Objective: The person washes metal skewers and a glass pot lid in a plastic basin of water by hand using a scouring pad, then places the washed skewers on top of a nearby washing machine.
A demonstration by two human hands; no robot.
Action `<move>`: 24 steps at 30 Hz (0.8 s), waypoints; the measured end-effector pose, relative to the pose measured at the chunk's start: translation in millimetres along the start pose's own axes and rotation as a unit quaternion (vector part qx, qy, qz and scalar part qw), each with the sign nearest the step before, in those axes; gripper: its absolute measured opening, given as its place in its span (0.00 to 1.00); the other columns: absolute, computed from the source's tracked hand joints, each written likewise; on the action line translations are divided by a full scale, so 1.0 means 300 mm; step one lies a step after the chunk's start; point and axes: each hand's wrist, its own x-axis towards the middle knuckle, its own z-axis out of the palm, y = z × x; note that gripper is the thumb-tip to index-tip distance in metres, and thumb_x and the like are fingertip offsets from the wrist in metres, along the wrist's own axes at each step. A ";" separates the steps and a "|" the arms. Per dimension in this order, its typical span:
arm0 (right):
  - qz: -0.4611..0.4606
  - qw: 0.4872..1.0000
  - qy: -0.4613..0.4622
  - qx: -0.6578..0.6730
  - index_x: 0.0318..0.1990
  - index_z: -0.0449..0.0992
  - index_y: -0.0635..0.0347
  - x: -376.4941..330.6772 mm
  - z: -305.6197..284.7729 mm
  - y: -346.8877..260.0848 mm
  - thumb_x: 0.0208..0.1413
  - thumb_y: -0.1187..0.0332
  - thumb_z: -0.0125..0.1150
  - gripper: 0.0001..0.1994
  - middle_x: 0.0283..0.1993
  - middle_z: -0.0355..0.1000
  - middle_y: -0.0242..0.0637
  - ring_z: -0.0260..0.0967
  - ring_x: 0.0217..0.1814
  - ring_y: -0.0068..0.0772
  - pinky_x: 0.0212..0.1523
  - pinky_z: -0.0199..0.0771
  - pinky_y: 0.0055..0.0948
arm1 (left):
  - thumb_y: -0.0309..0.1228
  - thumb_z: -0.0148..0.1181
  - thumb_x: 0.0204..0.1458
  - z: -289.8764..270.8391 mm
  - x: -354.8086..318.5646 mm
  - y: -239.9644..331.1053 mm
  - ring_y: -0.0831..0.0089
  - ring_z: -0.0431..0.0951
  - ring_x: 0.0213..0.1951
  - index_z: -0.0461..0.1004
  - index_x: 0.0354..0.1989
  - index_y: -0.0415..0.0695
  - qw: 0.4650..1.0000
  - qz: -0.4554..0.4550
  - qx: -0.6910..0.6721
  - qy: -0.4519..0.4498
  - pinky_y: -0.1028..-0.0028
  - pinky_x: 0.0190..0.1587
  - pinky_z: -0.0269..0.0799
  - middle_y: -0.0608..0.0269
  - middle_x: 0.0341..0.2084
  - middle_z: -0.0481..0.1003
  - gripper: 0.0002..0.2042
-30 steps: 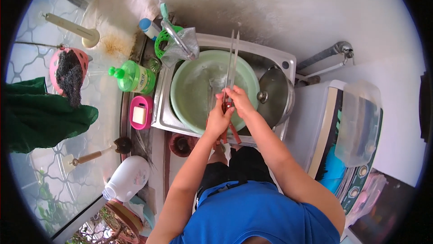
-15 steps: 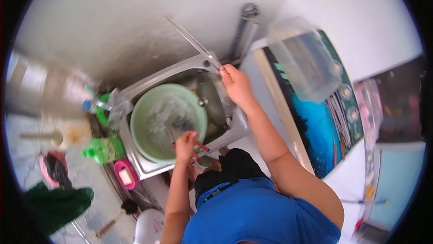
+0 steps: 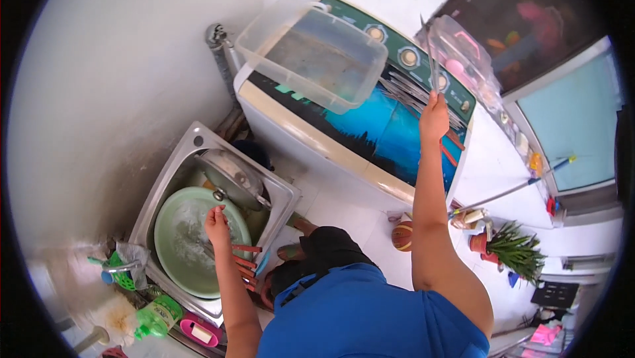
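My right hand [image 3: 434, 117] is raised over the washing machine [image 3: 377, 179], closed around long thin metal skewers [image 3: 431, 53] that point upward. Beneath it, more flat metal skewers [image 3: 405, 90] with reddish-brown handles lie on the machine's blue-patterned top. My left hand [image 3: 217, 227] hovers over a pale green basin [image 3: 162, 259] of sudsy water, its fingers curled in; whatever they may hold is hidden. Several reddish-brown handles [image 3: 245, 268] stick out past the basin's right side, partly behind my left forearm. The basin stands in a steel sink [image 3: 281, 202].
A clear plastic bin [image 3: 317, 60] rests on the machine's left part. A round metal lid [image 3: 231, 176] leans in the sink behind the basin. Left of the sink are a green bottle [image 3: 159, 316] and a pink soap dish [image 3: 198, 333]. A basketball [image 3: 401, 235] lies on the floor.
My right hand has swung from above the sink rightward to the skewers on the washing machine, still gripping metal skewers. The view has turned right. My left hand remains over the basin.
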 end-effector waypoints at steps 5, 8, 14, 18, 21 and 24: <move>-0.004 0.966 -0.158 -0.204 0.51 0.70 0.45 0.022 0.106 0.304 0.60 0.53 0.45 0.17 0.42 0.73 0.48 0.72 0.41 0.54 0.37 0.71 0.51 | 0.37 0.51 0.60 0.060 0.037 0.013 0.88 0.57 0.15 0.75 0.35 0.43 0.999 -0.020 -0.020 -0.022 0.84 0.17 0.50 0.76 0.14 0.62 0.11; -0.101 0.968 -0.090 -0.210 0.51 0.70 0.45 0.038 0.164 0.416 0.59 0.53 0.47 0.16 0.39 0.73 0.46 0.72 0.39 0.54 0.35 0.71 0.52 | 0.37 0.50 0.60 0.104 0.040 0.035 0.88 0.56 0.15 0.74 0.35 0.43 0.999 -0.035 -0.018 -0.038 0.84 0.17 0.50 0.76 0.14 0.62 0.11; -0.202 0.954 -0.077 -0.209 0.50 0.73 0.42 0.054 0.250 0.435 0.52 0.65 0.58 0.16 0.41 0.66 0.32 0.64 0.49 0.36 0.53 0.57 0.47 | 0.37 0.50 0.60 0.132 0.039 0.018 0.87 0.56 0.15 0.74 0.35 0.43 0.998 -0.038 -0.013 -0.042 0.83 0.17 0.50 0.76 0.14 0.61 0.11; -0.209 0.952 -0.063 -0.217 0.52 0.72 0.41 0.036 0.287 0.392 0.51 0.65 0.58 0.18 0.46 0.66 0.35 0.61 0.54 0.40 0.53 0.56 0.50 | 0.36 0.50 0.60 0.096 0.030 0.009 0.87 0.56 0.15 0.75 0.34 0.43 0.998 -0.057 -0.010 0.003 0.83 0.17 0.50 0.76 0.15 0.61 0.11; -0.217 0.946 0.049 -0.234 0.49 0.74 0.47 -0.048 0.260 0.261 0.52 0.66 0.58 0.15 0.50 0.65 0.40 0.63 0.52 0.44 0.50 0.61 0.46 | 0.35 0.49 0.59 -0.031 0.006 -0.006 0.86 0.59 0.17 0.76 0.36 0.43 0.999 -0.027 0.033 0.034 0.82 0.19 0.54 0.75 0.15 0.63 0.11; -0.302 0.949 0.089 -0.007 0.49 0.73 0.58 -0.146 0.165 0.178 0.52 0.72 0.57 0.15 0.47 0.66 0.44 0.64 0.48 0.45 0.47 0.64 0.45 | 0.35 0.51 0.58 -0.076 -0.017 -0.048 0.79 0.67 0.19 0.77 0.37 0.43 0.978 0.026 0.191 0.085 0.76 0.24 0.65 0.66 0.17 0.70 0.11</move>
